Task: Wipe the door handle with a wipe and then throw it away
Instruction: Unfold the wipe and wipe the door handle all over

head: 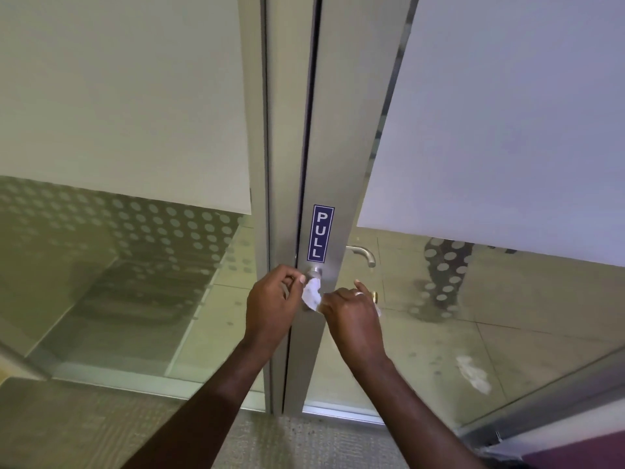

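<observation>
A white wipe (311,292) is stretched between my two hands just below the door handle's round metal base (314,273) on the aluminium door frame. My left hand (272,308) pinches the wipe's left end close to the handle base. My right hand (351,314), with a ring on one finger, grips the wipe's right end and covers most of the handle lever. A second silver lever handle (363,253) on the door's far side shows through the glass.
A blue PULL sign (320,233) sits above the handle. Frosted glass panels with dot patterns flank the frame. A crumpled white wipe (473,372) lies on the tiled floor beyond the glass at right. Carpet lies under my arms.
</observation>
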`<state>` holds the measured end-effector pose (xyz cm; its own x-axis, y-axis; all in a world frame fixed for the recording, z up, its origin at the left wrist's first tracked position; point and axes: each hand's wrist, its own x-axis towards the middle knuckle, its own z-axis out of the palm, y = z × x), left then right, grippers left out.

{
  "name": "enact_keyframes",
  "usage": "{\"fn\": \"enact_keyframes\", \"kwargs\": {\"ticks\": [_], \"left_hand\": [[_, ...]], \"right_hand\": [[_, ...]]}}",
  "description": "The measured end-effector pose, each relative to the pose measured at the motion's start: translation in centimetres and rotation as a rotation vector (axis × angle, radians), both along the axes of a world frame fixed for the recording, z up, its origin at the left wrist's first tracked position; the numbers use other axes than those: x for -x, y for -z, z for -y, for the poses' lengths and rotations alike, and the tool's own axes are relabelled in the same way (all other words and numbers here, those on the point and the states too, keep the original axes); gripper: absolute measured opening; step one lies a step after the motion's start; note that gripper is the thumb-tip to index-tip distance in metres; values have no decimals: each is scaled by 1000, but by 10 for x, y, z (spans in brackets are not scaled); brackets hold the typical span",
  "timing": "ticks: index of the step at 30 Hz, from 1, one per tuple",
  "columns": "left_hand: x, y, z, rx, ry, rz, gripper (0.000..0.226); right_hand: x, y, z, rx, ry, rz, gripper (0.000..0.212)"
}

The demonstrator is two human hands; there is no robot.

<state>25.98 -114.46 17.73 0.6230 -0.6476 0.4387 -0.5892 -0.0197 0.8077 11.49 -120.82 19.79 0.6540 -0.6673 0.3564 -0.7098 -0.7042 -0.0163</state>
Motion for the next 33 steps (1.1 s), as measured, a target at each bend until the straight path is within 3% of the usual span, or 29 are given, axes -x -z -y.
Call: {"fn": "enact_keyframes", "kwargs": {"ticks": [2, 10, 15, 18, 24, 30, 33], "left_hand": [[-7, 3, -2, 26, -12, -54, 10], [-23, 15, -17, 47, -49, -181, 16], [-27, 16, -26, 46, -32, -173, 17], [-28, 19, -31, 30, -26, -147, 18], [-36, 25, -34, 25, -23, -141, 21], [-30, 27, -25, 9, 3, -145, 22], [-25, 31, -21, -9, 26, -141, 24]], "right_hand": [[-18, -1, -5, -23, 11, -13, 14], [-28, -7, -10, -131, 191, -90, 20], [-53, -14, -9, -227, 243, 71, 11], [-59, -17, -6, -276, 302, 154, 18], [-58, -15, -15, -140, 282, 69, 10], [-72, -23, -9, -232, 353, 98, 4], [-67, -23, -11, -234, 360, 69, 20]]}}
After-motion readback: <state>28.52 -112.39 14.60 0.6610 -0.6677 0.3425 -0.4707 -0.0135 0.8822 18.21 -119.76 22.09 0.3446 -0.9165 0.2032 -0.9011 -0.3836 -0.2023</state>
